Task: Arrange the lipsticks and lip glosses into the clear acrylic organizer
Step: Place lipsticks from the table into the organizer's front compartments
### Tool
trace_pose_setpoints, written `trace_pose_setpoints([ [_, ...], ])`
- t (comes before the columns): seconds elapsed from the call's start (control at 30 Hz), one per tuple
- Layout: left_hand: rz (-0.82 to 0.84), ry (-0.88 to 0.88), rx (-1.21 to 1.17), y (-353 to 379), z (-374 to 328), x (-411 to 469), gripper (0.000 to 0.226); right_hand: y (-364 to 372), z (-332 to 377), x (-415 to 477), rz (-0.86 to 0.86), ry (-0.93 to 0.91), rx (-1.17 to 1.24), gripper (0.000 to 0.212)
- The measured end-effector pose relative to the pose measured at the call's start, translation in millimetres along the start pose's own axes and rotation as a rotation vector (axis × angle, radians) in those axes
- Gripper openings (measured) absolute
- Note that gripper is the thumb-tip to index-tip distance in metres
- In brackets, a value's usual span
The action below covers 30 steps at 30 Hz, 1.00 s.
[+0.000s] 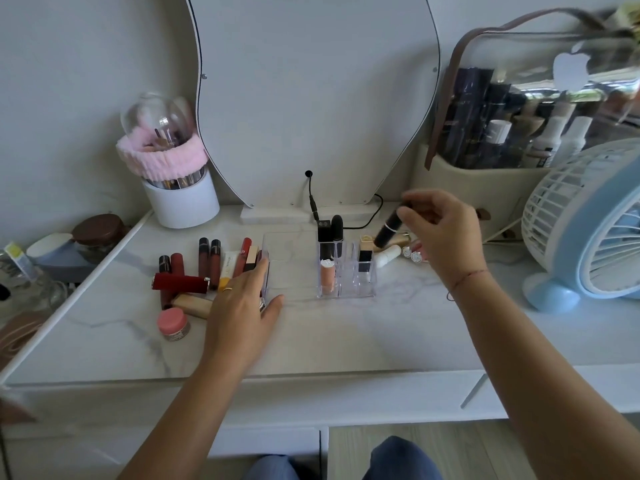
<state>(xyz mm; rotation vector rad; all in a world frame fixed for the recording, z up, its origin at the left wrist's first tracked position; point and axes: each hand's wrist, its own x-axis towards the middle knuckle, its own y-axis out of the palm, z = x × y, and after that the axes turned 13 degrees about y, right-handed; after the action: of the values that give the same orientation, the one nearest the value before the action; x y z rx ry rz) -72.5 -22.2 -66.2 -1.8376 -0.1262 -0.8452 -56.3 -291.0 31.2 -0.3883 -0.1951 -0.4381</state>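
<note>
Two hands: we see both over the white worktop (346,334).
Right hand (440,233): our fingers are pinched round a black tube (389,228), held tilted in the air just above and right of the organizer (346,271).
Left hand (242,306): it lies flat, fingers spread and holding nothing, against a clear tray (266,271) left of the organizer.
Organizer: it stands mid-worktop, nearer the back edge; we count two black lipsticks in its back row, a peach gloss (326,275) at front left and a black-and-gold lipstick (364,256) on the right.
Loose pile (197,271): red and dark tubes lie toward the left edge, a pink jar (173,323) nearest the front.
Right of the organizer: a few small tubes (398,252) lie beside it.
</note>
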Motion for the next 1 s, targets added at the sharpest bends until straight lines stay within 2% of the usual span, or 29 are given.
trace_pose_setpoints([
  [0.2,0.003,0.004,-0.013,-0.8,0.5,0.6,0.063,46.2,32.5,-4.2,0.169,-0.112,-0.062,0.018],
  [0.47,-0.014,0.003,-0.027,0.3,1.7,0.1,0.064,73.4,15.4,-9.6,0.206,-0.138,-0.277,0.012],
  [0.7,-0.014,0.008,-0.021,0.2,1.5,0.2,0.064,76.4,6.6,-9.9,0.186,-0.142,-0.352,0.019],
  [0.83,-0.013,0.017,-0.016,-0.5,1.5,0.1,0.064,67.8,8.2,-8.9,0.176,-0.165,-0.299,0.023],
  [1.0,-0.03,0.015,-0.02,0.6,2.2,-0.8,0.063,26.7,-14.8,17.8,0.073,-0.004,-0.198,0.025],
])
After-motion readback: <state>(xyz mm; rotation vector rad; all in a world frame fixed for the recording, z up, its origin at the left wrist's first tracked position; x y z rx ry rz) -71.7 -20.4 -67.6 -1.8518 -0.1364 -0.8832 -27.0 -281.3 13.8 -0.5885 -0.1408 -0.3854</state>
